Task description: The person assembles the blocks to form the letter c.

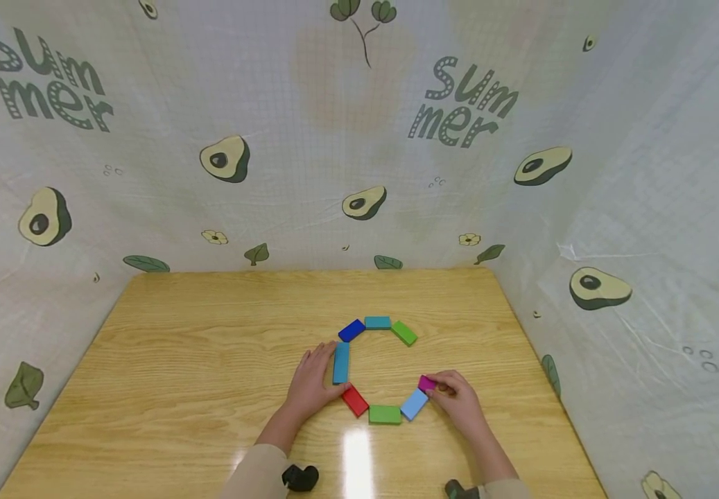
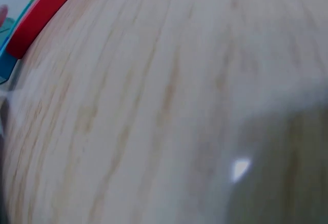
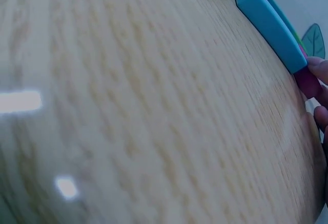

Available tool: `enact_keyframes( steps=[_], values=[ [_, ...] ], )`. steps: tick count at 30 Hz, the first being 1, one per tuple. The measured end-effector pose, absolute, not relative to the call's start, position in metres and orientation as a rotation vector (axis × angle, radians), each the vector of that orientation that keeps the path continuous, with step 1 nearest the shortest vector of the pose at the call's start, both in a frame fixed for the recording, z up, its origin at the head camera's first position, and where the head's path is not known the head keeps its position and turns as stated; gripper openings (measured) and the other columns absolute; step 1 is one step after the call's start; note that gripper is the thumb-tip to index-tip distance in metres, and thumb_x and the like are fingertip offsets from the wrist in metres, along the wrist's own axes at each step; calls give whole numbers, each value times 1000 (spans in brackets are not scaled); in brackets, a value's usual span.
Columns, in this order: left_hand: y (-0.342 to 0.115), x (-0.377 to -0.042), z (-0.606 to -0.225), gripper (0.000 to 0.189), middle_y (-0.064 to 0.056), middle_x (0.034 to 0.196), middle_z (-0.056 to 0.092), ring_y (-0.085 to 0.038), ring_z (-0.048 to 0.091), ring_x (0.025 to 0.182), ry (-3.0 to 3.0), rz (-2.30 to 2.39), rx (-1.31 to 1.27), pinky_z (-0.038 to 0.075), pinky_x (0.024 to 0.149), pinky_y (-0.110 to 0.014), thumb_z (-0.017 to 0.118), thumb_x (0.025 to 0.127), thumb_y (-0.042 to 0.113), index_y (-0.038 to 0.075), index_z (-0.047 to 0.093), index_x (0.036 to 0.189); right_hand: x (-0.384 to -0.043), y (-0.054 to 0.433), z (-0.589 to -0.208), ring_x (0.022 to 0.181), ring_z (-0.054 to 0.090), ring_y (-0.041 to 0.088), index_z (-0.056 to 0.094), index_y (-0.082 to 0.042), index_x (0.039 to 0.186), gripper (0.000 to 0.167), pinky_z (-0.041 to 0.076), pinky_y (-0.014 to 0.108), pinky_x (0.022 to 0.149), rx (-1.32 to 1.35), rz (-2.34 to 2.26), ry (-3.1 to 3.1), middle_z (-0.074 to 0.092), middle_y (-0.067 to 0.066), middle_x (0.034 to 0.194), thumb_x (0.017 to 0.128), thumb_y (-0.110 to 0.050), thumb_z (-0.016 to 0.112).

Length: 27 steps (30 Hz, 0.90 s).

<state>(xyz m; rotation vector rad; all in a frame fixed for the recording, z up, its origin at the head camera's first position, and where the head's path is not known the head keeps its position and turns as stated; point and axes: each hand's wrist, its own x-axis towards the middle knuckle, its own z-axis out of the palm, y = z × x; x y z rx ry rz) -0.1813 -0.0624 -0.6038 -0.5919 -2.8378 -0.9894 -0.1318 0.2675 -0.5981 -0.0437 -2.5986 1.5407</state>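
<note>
Coloured rectangular blocks lie on the table in an incomplete ring in the head view. At its lower right, my right hand [image 1: 459, 402] pinches a magenta block [image 1: 426, 383] between thumb and fingers. That block sits at the upper end of a light blue block [image 1: 414, 405], and the right wrist view shows the magenta block [image 3: 308, 83] against the light blue one [image 3: 271, 26]. On the ring's left side, my left hand [image 1: 310, 385] lies with extended fingers along a blue block [image 1: 341, 363]. Its thumb reaches the top of a red block [image 1: 355, 400].
A green block [image 1: 385, 415] lies between the red and light blue ones. Across the top are a dark blue block [image 1: 351, 330], a teal block [image 1: 378, 323] and another green block [image 1: 404, 333]. A printed cloth [image 1: 297, 208] rises behind the wooden table [image 1: 209, 333].
</note>
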Motion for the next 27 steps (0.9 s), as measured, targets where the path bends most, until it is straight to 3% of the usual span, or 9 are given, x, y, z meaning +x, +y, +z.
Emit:
enact_keyframes(
  steps=[4,12,19,27],
  values=[
    [-64,-181,-601,85,-12,148,43,-33,37,137,-2774,-1116,-586,25,113,-51,75,83,43,8,37,150,-135,267,-594,81,54,11,76,-9,104,25,47,22,70,-55,1567,-2624,62,1,92,80,-2,78],
    [-72,-184,-578,85,-6,154,36,-31,29,142,-2850,-880,-782,25,113,-51,71,84,53,11,38,151,-153,271,-570,85,54,15,73,-6,110,26,48,26,72,43,1502,-2755,63,2,98,84,-3,75],
    [-83,-185,-547,88,-8,155,32,-32,27,143,-2884,-606,-855,24,113,-52,71,81,57,14,38,150,-166,270,-536,112,55,31,69,-4,117,35,45,53,95,301,1231,-2788,62,5,117,83,-9,77],
    [-108,-189,-513,93,-13,154,32,-37,28,141,-2769,-422,-876,24,112,-58,77,76,57,12,41,148,-172,271,-503,126,42,40,63,-7,127,53,29,67,98,586,724,-2709,51,16,136,80,-24,81]
  ],
)
